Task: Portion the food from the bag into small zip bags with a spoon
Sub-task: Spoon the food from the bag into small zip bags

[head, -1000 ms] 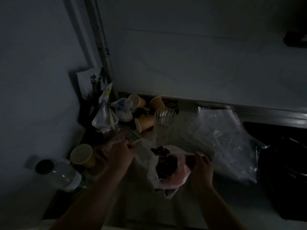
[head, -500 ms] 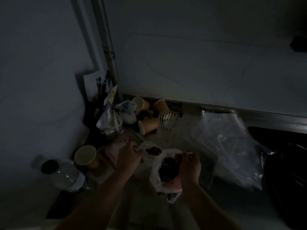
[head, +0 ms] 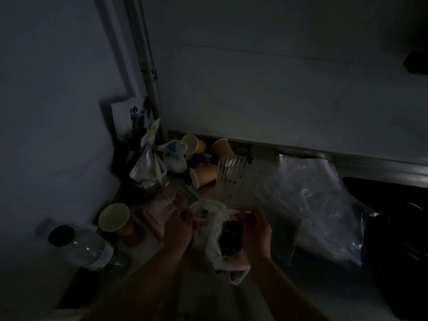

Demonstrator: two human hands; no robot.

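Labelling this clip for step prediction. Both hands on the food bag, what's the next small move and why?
Probably spread the bag's mouth wider. The left hand and right hand each grip the thin plastic food bag at its rim, the dark food sits low inside, and no spoon is plainly visible in this dim frame.

Two arms come up from the bottom of the picture. Both arms are bare, with no sleeves on the parts that show. The left hand (head: 179, 224) has no glove on it. The right hand (head: 256, 230) has no glove either. No ring, watch or band can be made out on the wrists or fingers (head: 185, 213), but the room is very dark, so small things like that are hard to tell. The light is too dim to show nails or marks. The rest of the person is out of the picture.
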